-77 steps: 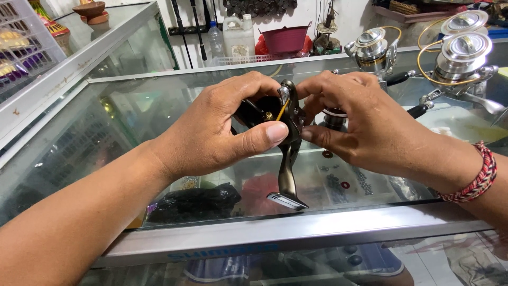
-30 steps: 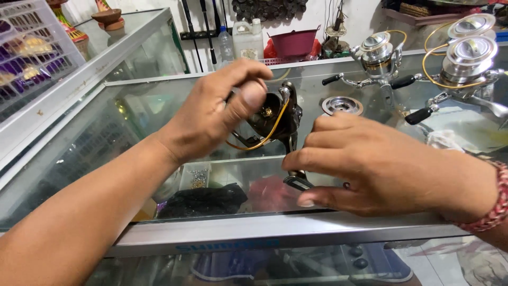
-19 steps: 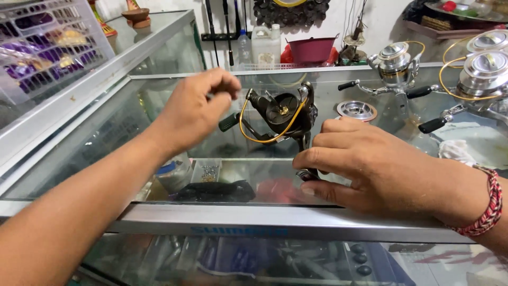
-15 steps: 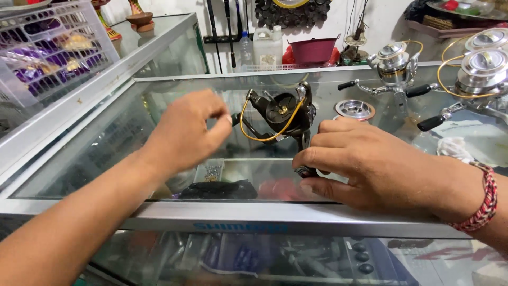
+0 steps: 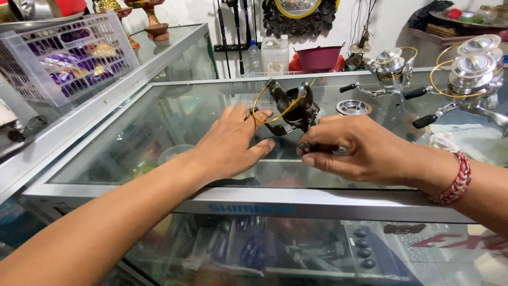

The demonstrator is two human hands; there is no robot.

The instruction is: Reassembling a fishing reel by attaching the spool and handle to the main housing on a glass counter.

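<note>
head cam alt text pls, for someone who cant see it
Two bare hands work on a dark fishing reel with yellow line on a glass counter: the left hand touches its side, the right hand grips its foot. Two silver reels stand at right, a plastic basket at left.

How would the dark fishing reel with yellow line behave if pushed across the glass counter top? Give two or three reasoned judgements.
The dark fishing reel looks like rigid metal, so probably stiff and fairly heavy for its size. It would likely slide on the smooth glass counter top. Its top-heavy, irregular shape may tip once the right hand lets go. The yellow line looks loose and floppy.
</note>
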